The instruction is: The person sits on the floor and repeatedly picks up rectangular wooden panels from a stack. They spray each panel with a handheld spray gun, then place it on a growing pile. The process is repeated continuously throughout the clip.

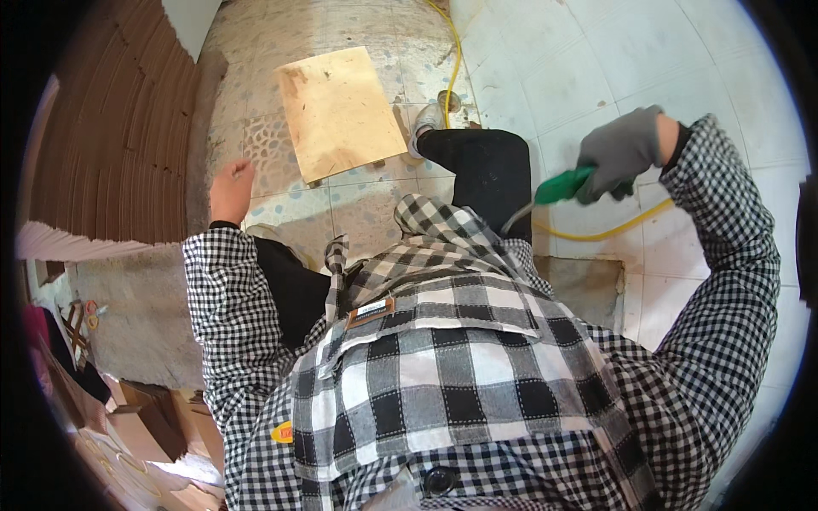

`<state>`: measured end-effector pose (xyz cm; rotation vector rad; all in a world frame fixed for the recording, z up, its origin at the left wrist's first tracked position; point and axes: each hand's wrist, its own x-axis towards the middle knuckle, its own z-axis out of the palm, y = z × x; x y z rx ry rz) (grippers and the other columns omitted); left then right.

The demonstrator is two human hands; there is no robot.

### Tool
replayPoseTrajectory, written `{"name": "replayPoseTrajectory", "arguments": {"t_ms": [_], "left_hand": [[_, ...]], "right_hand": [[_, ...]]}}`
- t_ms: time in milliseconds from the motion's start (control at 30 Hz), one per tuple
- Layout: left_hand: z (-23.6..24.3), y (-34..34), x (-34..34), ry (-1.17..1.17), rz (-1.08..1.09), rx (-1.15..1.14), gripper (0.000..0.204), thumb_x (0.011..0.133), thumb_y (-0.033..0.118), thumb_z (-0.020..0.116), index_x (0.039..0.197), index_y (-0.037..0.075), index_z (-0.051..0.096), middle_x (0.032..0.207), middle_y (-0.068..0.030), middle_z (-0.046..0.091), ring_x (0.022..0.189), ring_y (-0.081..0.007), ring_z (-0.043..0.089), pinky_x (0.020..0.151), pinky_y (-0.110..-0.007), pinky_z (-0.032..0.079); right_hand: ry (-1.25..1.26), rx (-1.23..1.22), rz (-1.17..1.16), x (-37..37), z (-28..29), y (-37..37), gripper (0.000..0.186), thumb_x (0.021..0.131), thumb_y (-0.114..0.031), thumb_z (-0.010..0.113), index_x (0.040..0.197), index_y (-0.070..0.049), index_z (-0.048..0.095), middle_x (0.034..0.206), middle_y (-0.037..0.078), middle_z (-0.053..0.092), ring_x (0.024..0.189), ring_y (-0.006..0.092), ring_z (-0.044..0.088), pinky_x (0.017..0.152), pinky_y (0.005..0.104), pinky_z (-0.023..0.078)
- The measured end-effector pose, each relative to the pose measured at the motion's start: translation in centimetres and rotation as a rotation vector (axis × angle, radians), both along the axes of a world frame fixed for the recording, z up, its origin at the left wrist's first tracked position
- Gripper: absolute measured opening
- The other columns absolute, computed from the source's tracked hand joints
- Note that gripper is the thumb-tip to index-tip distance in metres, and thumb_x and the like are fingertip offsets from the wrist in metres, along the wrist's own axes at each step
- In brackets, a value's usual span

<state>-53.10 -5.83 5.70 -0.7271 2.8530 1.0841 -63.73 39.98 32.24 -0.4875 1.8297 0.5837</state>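
My left hand (230, 192) is bare and raised beside a tall stack of thin brown sheets (111, 128), apart from it. Its fingers are curled in, and nothing shows between them. A grey glove (622, 153) covers my right hand, out to the right over pale tiles. That hand grips a green-handled tool (564, 186) with a thin bent metal shaft pointing toward my lap. The tool's far end is near my black trouser leg, and its kind cannot be made out. In front of me a stained pale-yellow board (341, 111) lies at a slant, slightly off the patterned floor.
A yellow hose (456, 60) runs past my shoe (423, 123) and on behind my leg to the right. White tiles (579, 77) fill the right side. At the lower left lie brown cardboard pieces (149, 430) and orange-handled scissors (91, 311). A checked apron (443, 358) covers my lap.
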Motion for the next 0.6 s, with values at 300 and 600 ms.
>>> {"name": "replayPoseTrajectory", "arguments": {"t_ms": [300, 600], "left_hand": [[-0.3, -1.2, 0.3, 0.333, 0.250, 0.296, 0.032, 0.097, 0.024, 0.062, 0.120, 0.002, 0.068, 0.115, -0.0120, 0.071, 0.106, -0.0198, 0.065, 0.091, -0.034, 0.050], [2.0, 1.4, 0.2, 0.630, 0.464, 0.682, 0.020, 0.098, 0.010, 0.061, 0.114, 0.001, 0.068, 0.106, -0.0015, 0.069, 0.097, -0.0104, 0.061, 0.090, -0.026, 0.047]], "right_hand": [[0.536, 0.041, 0.393, -7.7, -9.5, -2.3, 0.044, 0.086, -0.040, 0.062, 0.098, 0.000, 0.074, 0.087, 0.017, 0.073, 0.081, 0.0290, 0.071, 0.070, 0.0453, 0.055], [-0.432, -1.338, 0.304, 2.7, -21.9, 1.9, 0.049, 0.098, -0.048, 0.051, 0.123, -0.009, 0.063, 0.106, 0.022, 0.070, 0.096, 0.0371, 0.067, 0.089, 0.0442, 0.051]]}}
